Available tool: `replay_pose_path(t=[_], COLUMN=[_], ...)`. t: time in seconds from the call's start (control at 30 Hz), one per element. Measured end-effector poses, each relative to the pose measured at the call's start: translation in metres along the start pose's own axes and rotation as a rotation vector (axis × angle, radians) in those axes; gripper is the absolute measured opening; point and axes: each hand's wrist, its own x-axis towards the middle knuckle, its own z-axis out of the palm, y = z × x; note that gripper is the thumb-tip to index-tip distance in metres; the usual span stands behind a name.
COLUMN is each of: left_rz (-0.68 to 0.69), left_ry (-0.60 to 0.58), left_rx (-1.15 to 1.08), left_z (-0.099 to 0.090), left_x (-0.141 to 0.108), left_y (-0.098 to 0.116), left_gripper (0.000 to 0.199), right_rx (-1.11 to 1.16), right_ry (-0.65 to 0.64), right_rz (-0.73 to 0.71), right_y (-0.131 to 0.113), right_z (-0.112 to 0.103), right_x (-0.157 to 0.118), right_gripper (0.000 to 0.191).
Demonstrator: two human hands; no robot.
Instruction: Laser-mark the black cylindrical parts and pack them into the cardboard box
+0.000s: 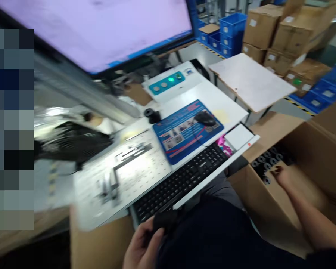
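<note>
My left hand (142, 243) is closed around a dark black part (165, 219) low in the view, in front of the keyboard and close to my dark clothing. The part's exact kind cannot be made out. My right hand (285, 177) reaches into an open cardboard box (240, 186) on the right. Beside its fingertips stand several black cylindrical parts (268, 158) with grey ring-shaped ends, next to a cardboard sheet (305, 185). The right fingers are blurred and partly hidden, so their grip is unclear.
A white workbench carries a black keyboard (182, 179), a mouse (205, 118) on a blue mat (170, 129), a small black cylinder (152, 115) and a perforated metal plate (140, 175). Above hangs a large monitor (123, 30). Blue bins (232, 33) and cartons (261, 26) stand behind.
</note>
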Motion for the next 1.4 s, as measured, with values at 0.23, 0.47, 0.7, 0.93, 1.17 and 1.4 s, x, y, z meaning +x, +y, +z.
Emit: replay_pose_path(t=[0.23,0.47,0.7,0.93,1.17,1.4], left_rz=[0.420,0.510,0.362,0.358,0.212,-0.248], left_ry=[-0.044,0.015,0.152,0.191,0.575,0.715], left_rx=[0.157,0.137,-0.016,-0.142,0.237,0.514], left_z=[0.016,0.011,-0.024,-0.051,-0.158,-0.309], left_x=[-0.003,-0.018,-0.040,-0.059,-0.073,-0.084], left_y=[0.009,0.000,-0.024,-0.060,-0.158,-0.297], left_gripper=[0.032,0.052,0.094,0.094,0.032,0.033], right_rx=[0.558,0.387,0.333,0.278,0.232,0.308], right_ry=[0.167,-0.596,-0.785,-0.860,-0.567,-0.336], right_rz=[-0.225,-1.173,-1.373,-1.459,-1.182,-0.970], right_y=[-0.138,-0.306,-0.360,-0.394,-0.435,-0.487], right_z=[-0.073,-0.028,0.037,0.057,0.062,0.093], right_x=[-0.041,-0.192,-0.247,-0.280,-0.240,-0.186], right_gripper=[0.042,0.064,0.062,0.052,0.063,0.082])
